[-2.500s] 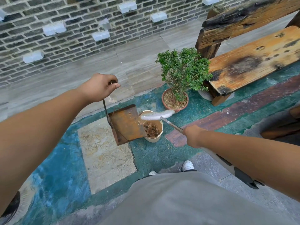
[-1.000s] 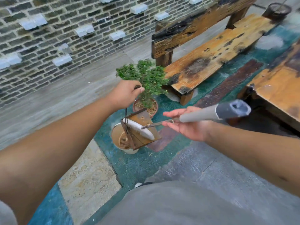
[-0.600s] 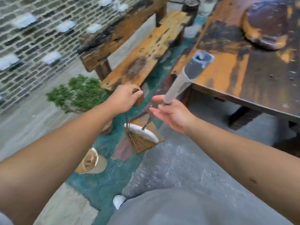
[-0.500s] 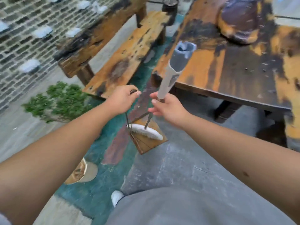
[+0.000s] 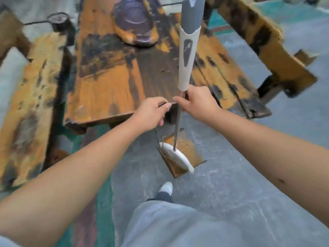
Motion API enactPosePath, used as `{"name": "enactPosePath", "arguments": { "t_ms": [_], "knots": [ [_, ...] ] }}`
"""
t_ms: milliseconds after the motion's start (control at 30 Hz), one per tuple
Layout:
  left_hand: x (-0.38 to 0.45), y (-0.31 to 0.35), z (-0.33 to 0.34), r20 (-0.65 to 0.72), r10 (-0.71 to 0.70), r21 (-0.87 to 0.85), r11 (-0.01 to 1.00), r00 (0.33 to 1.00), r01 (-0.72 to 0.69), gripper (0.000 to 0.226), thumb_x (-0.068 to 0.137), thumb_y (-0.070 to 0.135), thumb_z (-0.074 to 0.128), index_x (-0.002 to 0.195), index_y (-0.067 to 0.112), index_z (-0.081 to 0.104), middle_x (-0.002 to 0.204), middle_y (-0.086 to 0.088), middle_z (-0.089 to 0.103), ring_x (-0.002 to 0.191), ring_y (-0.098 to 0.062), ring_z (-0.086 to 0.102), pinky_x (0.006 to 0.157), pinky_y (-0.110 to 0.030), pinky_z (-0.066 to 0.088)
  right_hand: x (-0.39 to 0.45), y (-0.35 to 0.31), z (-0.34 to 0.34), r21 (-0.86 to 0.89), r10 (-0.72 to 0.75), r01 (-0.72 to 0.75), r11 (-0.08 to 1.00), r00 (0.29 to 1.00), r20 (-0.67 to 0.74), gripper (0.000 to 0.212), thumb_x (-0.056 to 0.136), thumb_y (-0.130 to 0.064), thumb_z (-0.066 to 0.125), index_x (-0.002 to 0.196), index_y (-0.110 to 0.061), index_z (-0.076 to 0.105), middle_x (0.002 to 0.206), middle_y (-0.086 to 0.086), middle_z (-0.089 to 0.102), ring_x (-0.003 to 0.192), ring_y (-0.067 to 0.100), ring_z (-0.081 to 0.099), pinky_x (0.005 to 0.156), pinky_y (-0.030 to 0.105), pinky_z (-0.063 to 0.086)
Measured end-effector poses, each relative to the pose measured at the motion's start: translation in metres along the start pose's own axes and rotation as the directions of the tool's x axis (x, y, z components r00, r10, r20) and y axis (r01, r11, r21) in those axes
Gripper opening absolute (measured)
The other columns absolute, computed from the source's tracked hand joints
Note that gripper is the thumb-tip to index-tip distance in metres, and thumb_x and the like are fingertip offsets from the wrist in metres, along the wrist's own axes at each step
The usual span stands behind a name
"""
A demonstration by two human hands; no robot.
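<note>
Head view, first inspector: What is recorded of the two hands?

Second inspector: The left hand [image 5: 151, 113] is seen with its fingers curled tight round the top of the thin wire handle [image 5: 157, 138] of a rusty dustpan [image 5: 188, 148]; the right hand [image 5: 197, 102] is clamped on the metal shaft of a brush [image 5: 175, 156], just below its white and grey grip [image 5: 188, 50]; the two hands are held just beside each other.

First inspector: Where are the dustpan and brush placed?

Second inspector: Both are carried in the air over the grey floor [image 5: 240, 175], just off the near edge of the tabletop [image 5: 110, 82], toward its near right corner; the dustpan is hung below the left hand, tilted; the white head of the brush is laid against the pan's plate, touching it; the shaft is held almost upright, and the grip is seen in front of the tabletop.

First inspector: What else is noted?

Second inspector: A round dark object [image 5: 137, 24] is set near the far edge of the tabletop; a worn bench [image 5: 30, 97] is stood along the left side and another bench [image 5: 267, 50] along the right; a white shoe [image 5: 166, 187] is planted on the floor below the dustpan; much of the frame is blurred.
</note>
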State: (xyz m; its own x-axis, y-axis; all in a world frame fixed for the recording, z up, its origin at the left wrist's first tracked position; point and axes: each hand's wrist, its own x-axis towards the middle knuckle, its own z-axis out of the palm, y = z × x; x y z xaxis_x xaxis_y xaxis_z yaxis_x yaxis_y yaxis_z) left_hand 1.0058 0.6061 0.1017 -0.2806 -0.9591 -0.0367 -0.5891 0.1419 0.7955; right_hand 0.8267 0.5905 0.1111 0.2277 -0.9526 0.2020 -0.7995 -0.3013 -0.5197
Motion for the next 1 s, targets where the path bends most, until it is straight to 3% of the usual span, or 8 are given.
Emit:
{"name": "enactPosePath", "arguments": {
  "t_ms": [200, 367, 467, 567, 667, 733, 867, 1000],
  "knots": [
    [0.122, 0.063, 0.086, 0.316, 0.198, 0.008, 0.977, 0.928, -0.211, 0.024, 0.095, 0.026, 0.048, 0.073, 0.020, 0.056, 0.052, -0.010, 0.059, 0.049, -0.017, 0.057, 0.061, -0.034, 0.048, -0.008, 0.115, -0.076, -0.064, 0.284, -0.295, 0.953, 0.948, -0.146, 0.033, 0.090, -0.036, 0.062, 0.080, -0.005, 0.063, 0.073, 0.014, 0.068, 0.074, 0.030, 0.063, 0.067, 0.041, 0.047],
    [0.195, 0.133, 0.177, 0.541, 0.309, -0.002, 0.930, 0.782, -0.366, 0.025, 0.094, 0.028, 0.048, 0.071, 0.021, 0.055, 0.050, -0.001, 0.057, 0.047, -0.012, 0.055, 0.055, -0.028, 0.043, -0.055, 0.203, -0.138, 0.035, 0.526, -0.551, 0.834, 0.773, -0.356, 0.028, 0.089, -0.036, 0.062, 0.080, -0.009, 0.062, 0.071, 0.008, 0.070, 0.072, 0.025, 0.063, 0.064, 0.036, 0.047],
    [0.231, 0.176, 0.233, 0.592, 0.360, -0.041, 0.907, 0.721, -0.419, 0.030, 0.094, 0.028, 0.049, 0.064, 0.024, 0.049, 0.045, 0.004, 0.055, 0.046, -0.012, 0.056, 0.054, -0.026, 0.045, -0.079, 0.258, -0.166, 0.073, 0.587, -0.624, 0.778, 0.682, -0.436, 0.028, 0.088, -0.036, 0.063, 0.077, -0.010, 0.061, 0.069, 0.008, 0.069, 0.072, 0.027, 0.063, 0.066, 0.039, 0.048],
    [0.265, 0.221, 0.297, 0.622, 0.393, -0.083, 0.894, 0.677, -0.441, 0.025, 0.094, 0.027, 0.050, 0.071, 0.020, 0.056, 0.042, 0.011, 0.054, 0.041, -0.008, 0.052, 0.048, -0.024, 0.043, -0.104, 0.320, -0.184, 0.133, 0.642, -0.666, 0.734, 0.616, -0.457, 0.025, 0.087, -0.032, 0.066, 0.077, -0.009, 0.062, 0.071, 0.009, 0.070, 0.074, 0.028, 0.065, 0.069, 0.040, 0.049],
    [0.294, 0.261, 0.358, 0.616, 0.400, -0.113, 0.897, 0.679, -0.427, 0.027, 0.094, 0.025, 0.050, 0.081, 0.003, 0.060, 0.043, 0.007, 0.052, 0.039, -0.008, 0.050, 0.045, -0.022, 0.041, -0.121, 0.378, -0.208, 0.128, 0.617, -0.641, 0.756, 0.634, -0.466, 0.022, 0.083, -0.030, 0.071, 0.074, -0.013, 0.061, 0.068, 0.005, 0.070, 0.071, 0.026, 0.065, 0.063, 0.034, 0.047],
    [0.309, 0.287, 0.397, 0.625, 0.391, -0.113, 0.902, 0.676, -0.418, 0.030, 0.094, 0.024, 0.050, 0.083, -0.002, 0.060, 0.047, 0.002, 0.052, 0.041, -0.010, 0.050, 0.048, -0.024, 0.043, -0.132, 0.410, -0.231, 0.094, 0.599, -0.633, 0.768, 0.659, -0.456, 0.019, 0.081, -0.030, 0.073, 0.073, -0.020, 0.060, 0.067, 0.001, 0.068, 0.067, 0.024, 0.064, 0.056, 0.028, 0.038],
    [0.343, 0.343, 0.465, 0.661, 0.388, -0.095, 0.893, 0.642, -0.441, 0.027, 0.094, 0.027, 0.050, 0.085, 0.006, 0.063, 0.046, 0.003, 0.054, 0.043, -0.008, 0.052, 0.049, -0.021, 0.041, -0.146, 0.476, -0.286, 0.047, 0.582, -0.615, 0.787, 0.714, -0.389, 0.033, 0.080, -0.028, 0.074, 0.072, -0.031, 0.042, 0.062, -0.010, 0.051, 0.059, 0.016, 0.051, 0.055, 0.024, 0.026],
    [0.380, 0.389, 0.526, 0.668, 0.390, -0.141, 0.903, 0.634, -0.407, 0.022, 0.092, 0.029, 0.052, 0.082, 0.012, 0.062, 0.044, 0.004, 0.053, 0.043, -0.010, 0.051, 0.049, -0.023, 0.044, -0.150, 0.545, -0.339, 0.049, 0.613, -0.635, 0.771, 0.717, -0.333, 0.031, 0.081, -0.029, 0.072, 0.070, -0.025, 0.044, 0.064, -0.007, 0.052, 0.062, 0.014, 0.049, 0.056, 0.025, 0.028]
  ]
}}
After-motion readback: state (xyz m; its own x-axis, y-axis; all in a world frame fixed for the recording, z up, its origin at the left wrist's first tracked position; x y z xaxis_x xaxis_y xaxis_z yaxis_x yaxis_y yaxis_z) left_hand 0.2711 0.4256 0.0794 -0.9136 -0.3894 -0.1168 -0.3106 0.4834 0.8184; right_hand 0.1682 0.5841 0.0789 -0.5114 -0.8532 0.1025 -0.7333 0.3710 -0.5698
